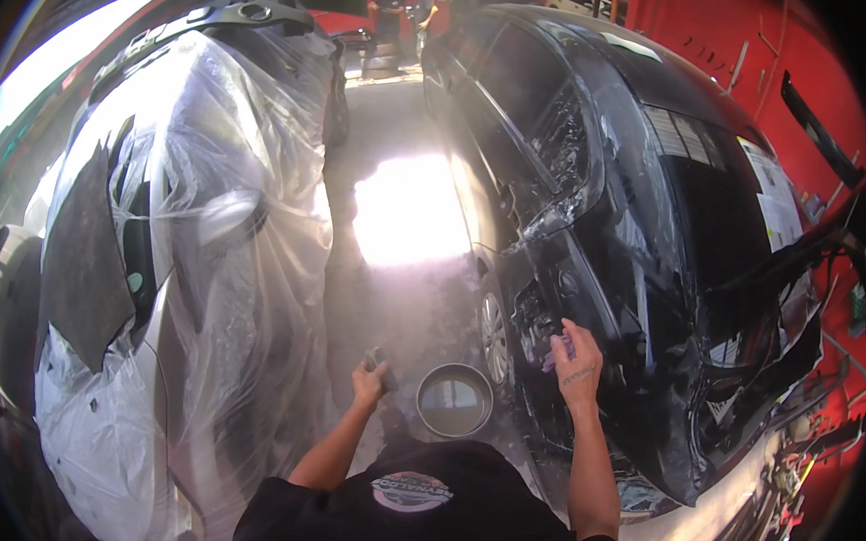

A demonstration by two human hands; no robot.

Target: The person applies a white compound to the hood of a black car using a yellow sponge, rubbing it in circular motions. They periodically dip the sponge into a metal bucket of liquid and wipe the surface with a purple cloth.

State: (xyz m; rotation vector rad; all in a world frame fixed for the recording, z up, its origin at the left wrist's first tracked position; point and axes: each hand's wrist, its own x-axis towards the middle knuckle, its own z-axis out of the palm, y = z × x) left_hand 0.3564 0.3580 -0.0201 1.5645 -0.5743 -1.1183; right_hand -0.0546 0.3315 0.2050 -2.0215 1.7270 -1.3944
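My left hand [368, 386] is closed around a small dark grey block [378, 358], held above the floor. My right hand [580, 364] is raised beside the rear flank of a dark car [615, 212], its fingers curled on a crumpled purplish pad [559, 351]. Whether the pad touches the bodywork cannot be made out. Between my hands, on the floor, stands a round bucket [421, 409] with cloudy liquid in it. Whitish streaks and dull patches mark the dark car's panels.
Left of me, clear plastic sheeting [243, 289] drapes another car. A wheel [493, 334] of the dark car is near the bucket. Bright sunlight falls on the floor [412, 210] between the cars. Two people [389, 15] stand at the far end. Parts lie along the red wall [705, 39].
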